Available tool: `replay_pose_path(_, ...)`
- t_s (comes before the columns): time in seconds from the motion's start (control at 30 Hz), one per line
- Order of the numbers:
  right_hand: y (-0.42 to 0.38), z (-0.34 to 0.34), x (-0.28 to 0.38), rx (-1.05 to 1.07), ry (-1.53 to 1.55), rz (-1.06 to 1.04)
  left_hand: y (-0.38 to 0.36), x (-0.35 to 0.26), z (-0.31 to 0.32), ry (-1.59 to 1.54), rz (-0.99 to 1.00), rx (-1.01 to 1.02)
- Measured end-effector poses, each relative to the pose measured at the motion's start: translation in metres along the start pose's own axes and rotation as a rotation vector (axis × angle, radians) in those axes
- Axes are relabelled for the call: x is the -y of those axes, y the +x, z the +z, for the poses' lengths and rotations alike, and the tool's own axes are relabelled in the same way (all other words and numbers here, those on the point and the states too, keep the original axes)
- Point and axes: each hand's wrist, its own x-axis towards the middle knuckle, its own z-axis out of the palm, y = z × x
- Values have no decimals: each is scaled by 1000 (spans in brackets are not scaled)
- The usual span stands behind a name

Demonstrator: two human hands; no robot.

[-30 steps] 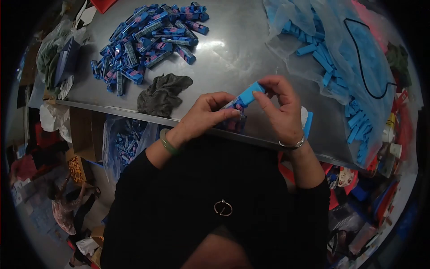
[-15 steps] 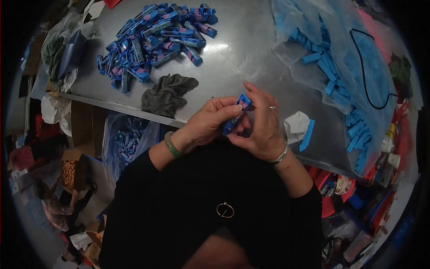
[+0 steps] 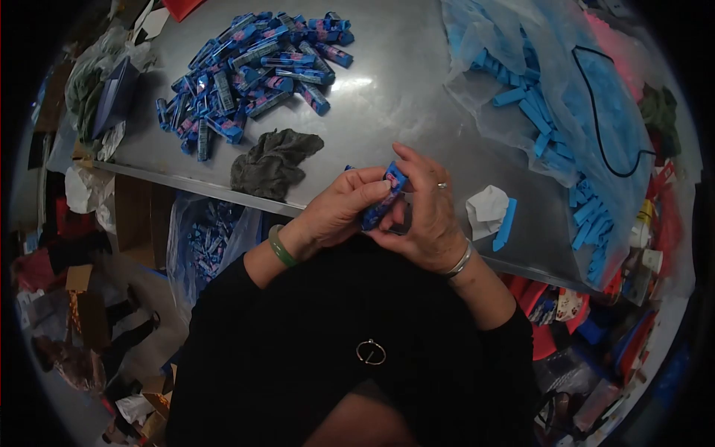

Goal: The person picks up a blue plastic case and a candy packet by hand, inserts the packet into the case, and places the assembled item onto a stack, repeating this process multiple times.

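My left hand [image 3: 337, 206], with a green bangle at its wrist, is closed on a blue printed packet [image 3: 392, 179], thumb on top. My right hand [image 3: 428, 216], with a ring and a silver bangle, curves around the packet's other side, its fingers and thumb apart; whether it grips the packet is hard to tell. A heap of similar blue packets [image 3: 261, 63] lies on the metal table at the upper left. Just left of my hands is a crumpled dark cloth [image 3: 274, 164].
Plain blue pieces [image 3: 538, 112] lie in a clear plastic bag at the right. White crumpled paper [image 3: 488, 208] and one blue piece [image 3: 506, 225] are near the table edge. Below the table hangs a bag of small packets [image 3: 212, 242]. Another person [image 3: 74, 363] is at the lower left.
The whole view has shifted slightly. My right fingers have come a little closer to the packet. The person at the lower left and the box there have moved left.
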Motion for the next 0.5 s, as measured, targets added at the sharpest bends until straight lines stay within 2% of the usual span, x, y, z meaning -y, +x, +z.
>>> replay_pose_path(0.07, 2, -9, 0, 5, -3, 29, 4, -4, -2, -4, -19, 21)
replay_pose_path(0.13, -1, -28, -8, 8, -6, 68, 0, -24, -14, 434, 52, -130)
replay_pose_path(0.2, -7, -59, -30, -19, -154, 176, -7, -58, -47, 792, 247, -339)
replay_pose_path(0.23, -14, -75, -43, -102, -186, 258, -9, -81, -56, 904, 383, -572)
replay_pose_path(0.27, -20, -91, -58, -140, -203, 403, -16, -112, -77, 1101, 473, -628)
replay_pose_path(0.33, -36, -122, -96, -230, -236, 618, -34, -167, -141, 1534, 577, -923)
replay_pose_path(0.37, -45, -133, -119, -284, -252, 694, -37, -176, -138, 1532, 582, -916)
replay_pose_path(0.43, -56, -150, -149, -359, -347, 698, -45, -191, -124, 2585, 833, -1067)
replay_pose_path(0.47, -58, -152, -160, -363, -348, 703, -41, -182, -111, 2586, 837, -1058)
replay_pose_path(0.5, -59, -152, -169, -385, -402, 743, -34, -165, -93, 2396, 840, -922)
